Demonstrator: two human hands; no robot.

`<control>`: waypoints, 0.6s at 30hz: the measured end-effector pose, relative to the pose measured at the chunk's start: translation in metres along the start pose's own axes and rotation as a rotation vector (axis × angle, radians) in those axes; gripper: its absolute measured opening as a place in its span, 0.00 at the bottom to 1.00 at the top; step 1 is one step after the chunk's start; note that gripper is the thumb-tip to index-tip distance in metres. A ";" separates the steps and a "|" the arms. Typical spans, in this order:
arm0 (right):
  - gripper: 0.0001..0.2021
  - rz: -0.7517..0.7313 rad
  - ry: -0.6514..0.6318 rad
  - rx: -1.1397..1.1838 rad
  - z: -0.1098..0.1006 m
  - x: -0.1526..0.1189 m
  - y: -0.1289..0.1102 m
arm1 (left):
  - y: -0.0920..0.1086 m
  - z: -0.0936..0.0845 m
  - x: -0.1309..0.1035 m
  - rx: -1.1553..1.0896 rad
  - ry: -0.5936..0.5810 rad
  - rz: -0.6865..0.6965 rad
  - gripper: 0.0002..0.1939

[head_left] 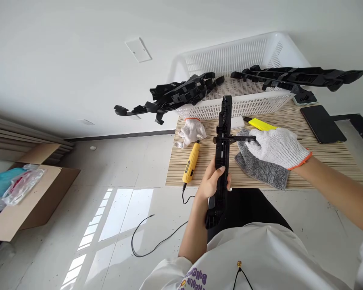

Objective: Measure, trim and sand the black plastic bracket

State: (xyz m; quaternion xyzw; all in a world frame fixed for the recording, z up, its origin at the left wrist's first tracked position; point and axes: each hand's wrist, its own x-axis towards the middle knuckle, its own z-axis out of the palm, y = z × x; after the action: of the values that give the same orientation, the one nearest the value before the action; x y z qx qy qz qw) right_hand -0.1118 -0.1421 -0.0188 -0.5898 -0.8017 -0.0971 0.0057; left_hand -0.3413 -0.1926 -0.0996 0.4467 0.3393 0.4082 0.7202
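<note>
Left hand: bare left hand (211,182), centre of frame, fingers closed round the lower half of the long black part (225,117)
Black part: centre of frame, standing lengthwise, top end in front of the basket, lower end over the lap
Crossbar: thin black bar (238,139) running across the part toward the right hand; cannot tell if it is one piece with it
Right hand: white-gloved right hand (275,148), right of centre, fingers curled at the bar's end; cannot tell if it grips
Grey cloth: grey cloth (261,170) on the table (335,167), just below the glove
Yellow items: corded tool (191,164) left of the part; yellow-handled item (261,124) above the right hand
Basket: white basket (230,56), upper right; more black parts (181,96) across its rim
Edges: spare glove (192,132) above the corded tool; phone (323,124) at right
</note>
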 end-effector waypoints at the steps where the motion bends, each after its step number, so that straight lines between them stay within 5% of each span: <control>1: 0.29 -0.018 0.001 -0.002 0.001 0.000 0.000 | 0.000 0.000 0.000 0.001 -0.002 -0.001 0.17; 12: 0.27 -0.050 0.002 -0.002 0.006 -0.001 -0.004 | 0.000 0.000 0.000 0.014 -0.004 0.003 0.17; 15: 0.25 0.115 0.052 0.114 -0.005 -0.005 -0.004 | -0.002 -0.001 0.000 -0.001 0.005 0.019 0.16; 18: 0.22 0.388 0.179 0.477 -0.026 -0.011 -0.005 | -0.005 -0.001 0.001 0.002 0.011 0.025 0.17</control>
State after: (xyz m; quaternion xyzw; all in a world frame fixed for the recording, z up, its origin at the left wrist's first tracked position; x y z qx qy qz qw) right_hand -0.1163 -0.1583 0.0050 -0.7028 -0.6708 0.0449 0.2324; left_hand -0.3408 -0.1926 -0.1046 0.4496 0.3379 0.4192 0.7127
